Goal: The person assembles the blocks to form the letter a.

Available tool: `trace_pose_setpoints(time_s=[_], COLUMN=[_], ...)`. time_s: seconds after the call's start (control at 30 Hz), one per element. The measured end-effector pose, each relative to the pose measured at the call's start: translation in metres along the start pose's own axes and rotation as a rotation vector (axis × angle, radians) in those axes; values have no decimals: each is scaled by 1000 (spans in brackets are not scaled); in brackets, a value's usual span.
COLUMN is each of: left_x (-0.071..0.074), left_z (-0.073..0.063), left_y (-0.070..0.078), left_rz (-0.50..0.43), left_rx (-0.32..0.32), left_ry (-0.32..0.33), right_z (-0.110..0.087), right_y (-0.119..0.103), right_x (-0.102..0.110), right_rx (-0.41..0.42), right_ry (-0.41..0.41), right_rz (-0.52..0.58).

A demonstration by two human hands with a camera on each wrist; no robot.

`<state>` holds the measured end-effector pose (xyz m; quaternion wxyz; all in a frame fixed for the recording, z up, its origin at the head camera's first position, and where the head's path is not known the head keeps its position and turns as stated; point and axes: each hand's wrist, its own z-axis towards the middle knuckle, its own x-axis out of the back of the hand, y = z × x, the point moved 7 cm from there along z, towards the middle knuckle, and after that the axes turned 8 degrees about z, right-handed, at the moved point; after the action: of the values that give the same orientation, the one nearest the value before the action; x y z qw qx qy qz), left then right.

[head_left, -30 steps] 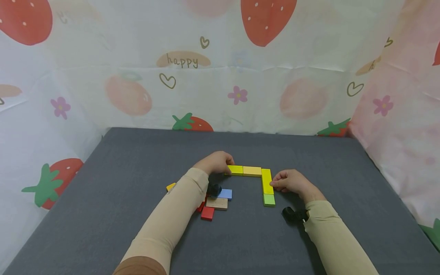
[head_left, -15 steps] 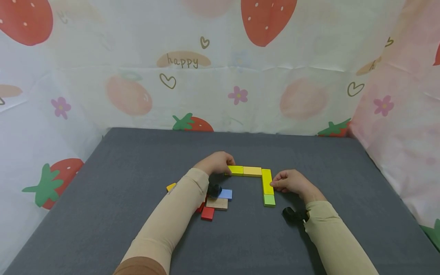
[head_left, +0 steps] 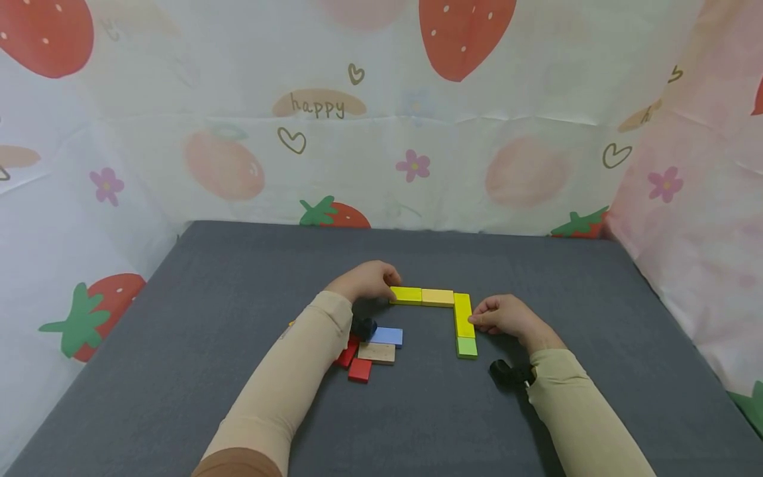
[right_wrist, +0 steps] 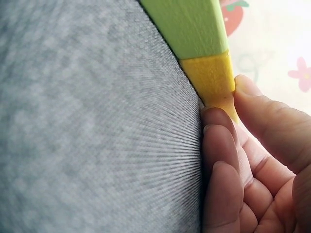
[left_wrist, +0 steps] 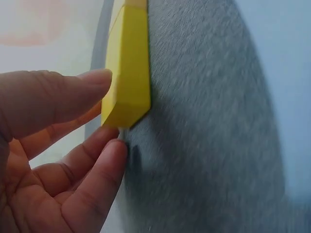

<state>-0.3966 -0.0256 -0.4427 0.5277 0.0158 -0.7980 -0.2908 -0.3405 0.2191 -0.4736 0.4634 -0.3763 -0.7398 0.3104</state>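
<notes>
Flat wooden blocks form an L-shaped row on the grey cloth in the head view. My left hand is at the left end of the row, its thumb and fingertips by the end of a yellow block. In the left wrist view, the thumb overlaps that yellow block's edge and the other fingers curve loosely below its end. A pale orange-yellow block continues the row to the corner. There a long yellow block turns toward me, followed by a green block. My right hand touches the long block's right side with its fingertips.
Under and beside the left forearm lies a loose group: a blue block, a plain wood block, a red block and another red block. A black wrist camera hangs below the right wrist. A printed curtain borders the table.
My left hand and forearm have shifted slightly left, uncovering more of the end yellow block, the blue block and the second red block. My right hand and the row stay put.
</notes>
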Motion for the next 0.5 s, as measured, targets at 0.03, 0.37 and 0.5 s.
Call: trace_pose_setpoints(time_s=[0.03, 0.37, 0.5], left_x=[2, 17, 19], left_z=[-2, -21, -27], left_y=[-2, -18, -20], left_rz=[-7, -74, -95], left_rx=[2, 3, -9], left_ry=[5, 26, 23], right_z=[0, 0, 0], right_y=[0, 1, 2], right_x=[0, 0, 0], right_rx=[0, 7, 10], right_ry=[0, 0, -3], right_rz=[1, -9, -7])
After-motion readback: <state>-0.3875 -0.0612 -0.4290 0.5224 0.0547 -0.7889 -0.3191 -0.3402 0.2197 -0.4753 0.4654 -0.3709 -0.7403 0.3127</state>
